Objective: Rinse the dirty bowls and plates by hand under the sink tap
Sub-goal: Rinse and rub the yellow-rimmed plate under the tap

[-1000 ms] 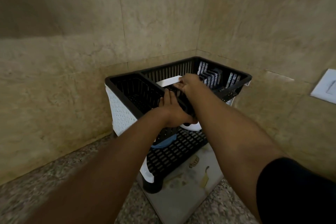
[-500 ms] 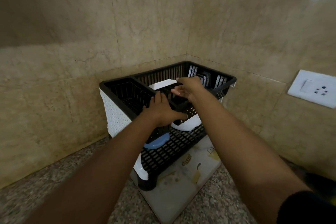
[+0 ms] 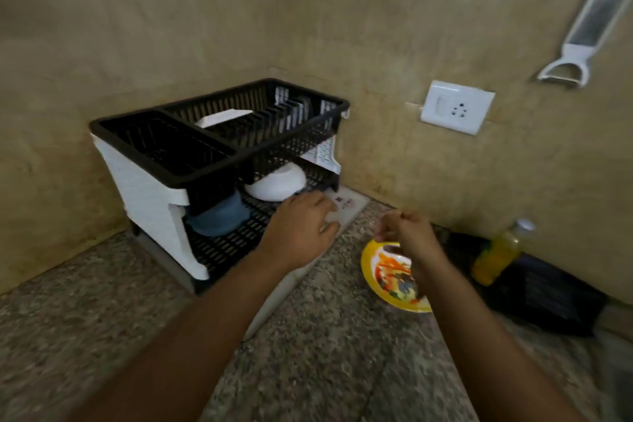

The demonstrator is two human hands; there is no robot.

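A yellow plate (image 3: pixel 386 279) smeared with food scraps lies on the granite counter right of the dish rack (image 3: pixel 219 161). My right hand (image 3: pixel 409 233) hovers over the plate's far rim with fingers loosely curled; I cannot tell whether it touches the rim. My left hand (image 3: pixel 299 228) is low in front of the rack's bottom tier, fingers relaxed, holding nothing. Upside down in the bottom tier are a white bowl (image 3: pixel 277 183) and a blue bowl (image 3: pixel 219 216). A white plate (image 3: pixel 222 118) stands in the top tier.
The rack sits on a pale drip tray (image 3: pixel 347 205) in the wall corner. A wall socket (image 3: pixel 457 106) and a hanging peeler (image 3: pixel 579 31) are on the right wall. A yellow bottle (image 3: pixel 496 257) and a black object (image 3: pixel 548 298) stand behind the plate.
Both hands left the rack's top tier and dropped toward the counter. The view swung down and right, bringing the yellow plate, socket and peeler into sight.
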